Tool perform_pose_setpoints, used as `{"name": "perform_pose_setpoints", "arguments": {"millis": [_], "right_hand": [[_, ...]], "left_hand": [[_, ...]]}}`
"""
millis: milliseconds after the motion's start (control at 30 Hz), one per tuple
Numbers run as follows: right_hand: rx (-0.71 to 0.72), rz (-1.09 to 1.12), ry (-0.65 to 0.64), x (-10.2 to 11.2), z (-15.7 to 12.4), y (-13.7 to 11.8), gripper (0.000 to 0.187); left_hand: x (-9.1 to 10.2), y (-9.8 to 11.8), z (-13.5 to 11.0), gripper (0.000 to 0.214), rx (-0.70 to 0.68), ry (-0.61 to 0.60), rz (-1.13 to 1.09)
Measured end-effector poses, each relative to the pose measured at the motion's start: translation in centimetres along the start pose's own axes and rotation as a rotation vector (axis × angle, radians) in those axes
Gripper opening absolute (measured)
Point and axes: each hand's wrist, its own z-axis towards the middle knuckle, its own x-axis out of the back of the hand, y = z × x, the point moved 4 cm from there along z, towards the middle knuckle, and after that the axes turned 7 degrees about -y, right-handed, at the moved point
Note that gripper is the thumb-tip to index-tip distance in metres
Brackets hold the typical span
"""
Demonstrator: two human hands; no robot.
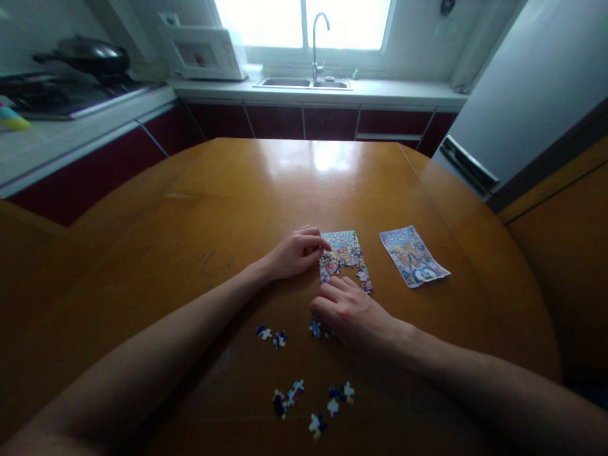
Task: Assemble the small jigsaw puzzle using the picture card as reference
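A partly assembled jigsaw puzzle (342, 242) lies on the wooden table, with a gap in its lower middle where the tabletop shows. My left hand (299, 252) is at its left edge, the index finger stretched onto the puzzle and the other fingers loosely bent. Over the lower left part of the puzzle, my right hand (346, 310) has its fingers curled down and together; its fingertips, and anything in them, are hidden. Close below that hand lie loose puzzle pieces (316, 329). More loose pieces (280, 340) sit to the left, and others (287, 399) nearer me.
A creased printed picture sheet (413, 255) lies right of the puzzle. The round-edged wooden table (228, 190) fills the foreground. Beyond it are a sink (285, 82) with a faucet (315, 47), a white microwave (204, 54), a pan (92, 56) on the stove, and a fridge (532, 95).
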Motion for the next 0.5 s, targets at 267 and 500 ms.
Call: {"name": "perform_pose_setpoints", "arguments": {"millis": [267,500], "right_hand": [[0.014,0.036,0.016,0.12,-0.01,0.02,0.004],[-0.048,0.471,0.079,0.85,-0.43,0.71,0.013]], "left_hand": [[-0.04,-0.06,-0.05,0.022,-0.010,-0.008,-0.005],[0.05,0.00,-0.05,0.021,-0.010,-0.006,-0.010]]}}
